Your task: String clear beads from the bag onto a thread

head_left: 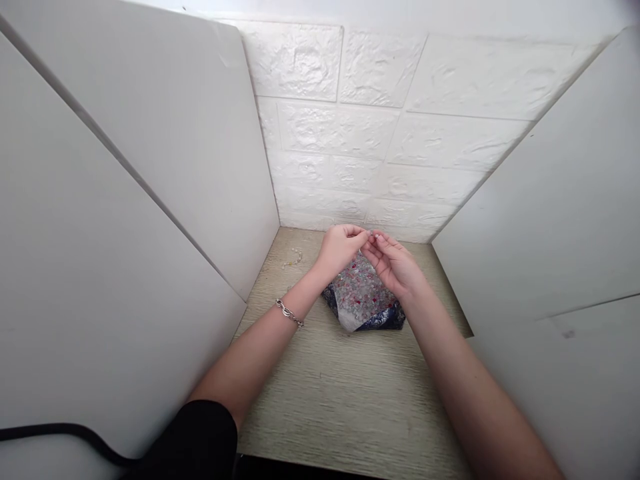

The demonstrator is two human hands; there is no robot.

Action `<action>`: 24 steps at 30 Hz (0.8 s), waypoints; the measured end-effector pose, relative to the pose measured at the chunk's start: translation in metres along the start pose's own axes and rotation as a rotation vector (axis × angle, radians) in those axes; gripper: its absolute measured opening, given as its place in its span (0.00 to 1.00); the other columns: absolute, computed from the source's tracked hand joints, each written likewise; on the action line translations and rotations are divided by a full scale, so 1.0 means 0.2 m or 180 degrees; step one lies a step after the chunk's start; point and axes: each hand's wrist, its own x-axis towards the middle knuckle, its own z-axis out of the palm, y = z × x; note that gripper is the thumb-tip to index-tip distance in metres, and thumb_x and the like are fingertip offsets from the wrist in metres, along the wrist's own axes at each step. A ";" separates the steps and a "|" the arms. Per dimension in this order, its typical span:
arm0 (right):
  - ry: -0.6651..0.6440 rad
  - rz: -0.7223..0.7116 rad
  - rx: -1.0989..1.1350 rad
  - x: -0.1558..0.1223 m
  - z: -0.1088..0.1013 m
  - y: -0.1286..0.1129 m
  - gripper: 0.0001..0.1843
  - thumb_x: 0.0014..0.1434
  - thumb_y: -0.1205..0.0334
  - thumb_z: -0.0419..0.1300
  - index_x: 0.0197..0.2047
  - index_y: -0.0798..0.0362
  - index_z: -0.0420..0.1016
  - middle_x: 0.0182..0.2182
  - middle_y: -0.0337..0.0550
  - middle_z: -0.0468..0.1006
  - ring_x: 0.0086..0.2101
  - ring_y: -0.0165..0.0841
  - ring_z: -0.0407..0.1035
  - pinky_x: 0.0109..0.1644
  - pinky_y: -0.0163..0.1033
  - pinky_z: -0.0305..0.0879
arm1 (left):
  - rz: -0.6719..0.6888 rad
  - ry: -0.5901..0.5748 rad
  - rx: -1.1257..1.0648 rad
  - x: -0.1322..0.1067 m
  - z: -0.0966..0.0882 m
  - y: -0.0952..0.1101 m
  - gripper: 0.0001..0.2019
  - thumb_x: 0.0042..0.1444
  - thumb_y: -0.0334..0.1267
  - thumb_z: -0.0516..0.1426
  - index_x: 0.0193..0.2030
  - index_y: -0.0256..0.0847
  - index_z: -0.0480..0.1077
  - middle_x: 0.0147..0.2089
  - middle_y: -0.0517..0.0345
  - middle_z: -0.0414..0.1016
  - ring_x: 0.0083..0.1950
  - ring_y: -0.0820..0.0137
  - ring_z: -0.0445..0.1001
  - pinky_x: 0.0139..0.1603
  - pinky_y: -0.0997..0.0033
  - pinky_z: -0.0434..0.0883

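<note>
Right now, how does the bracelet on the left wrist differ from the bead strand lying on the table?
The bracelet is a silvery chain; the bead strand is pale beads. The bracelet wraps around the wrist behind the left hand; the bead strand lies loose on the table by the left partition, untouched. Both are slim, strung pieces.

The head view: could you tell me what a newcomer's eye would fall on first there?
The left hand and right hand meet fingertip to fingertip at the middle, around something too small to make out. Just beneath them on the wooden table lies a bead pouch, filled with small red and pale beads and edged in dark blue. A white brick-pattern wall closes the back.
</note>
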 end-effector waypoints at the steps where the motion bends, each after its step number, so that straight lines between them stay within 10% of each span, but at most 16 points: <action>1: -0.0004 0.0002 0.0014 0.00 0.00 0.00 0.04 0.48 0.67 0.61 0.31 0.53 0.73 0.30 0.37 0.76 0.33 0.24 0.71 0.47 0.32 0.69 | 0.0006 0.0004 0.0007 0.00 0.00 0.00 0.09 0.46 0.38 0.53 0.26 0.34 0.69 0.20 0.64 0.64 0.16 0.84 0.54 0.16 0.79 0.53; 24: -0.0044 -0.0102 -0.0112 0.00 0.00 0.01 0.04 0.47 0.65 0.62 0.31 0.53 0.73 0.29 0.36 0.76 0.32 0.23 0.70 0.45 0.31 0.68 | 0.0417 0.0129 0.0532 0.00 0.00 -0.02 0.11 0.47 0.39 0.53 0.28 0.34 0.72 0.27 0.57 0.72 0.24 0.80 0.62 0.25 0.80 0.60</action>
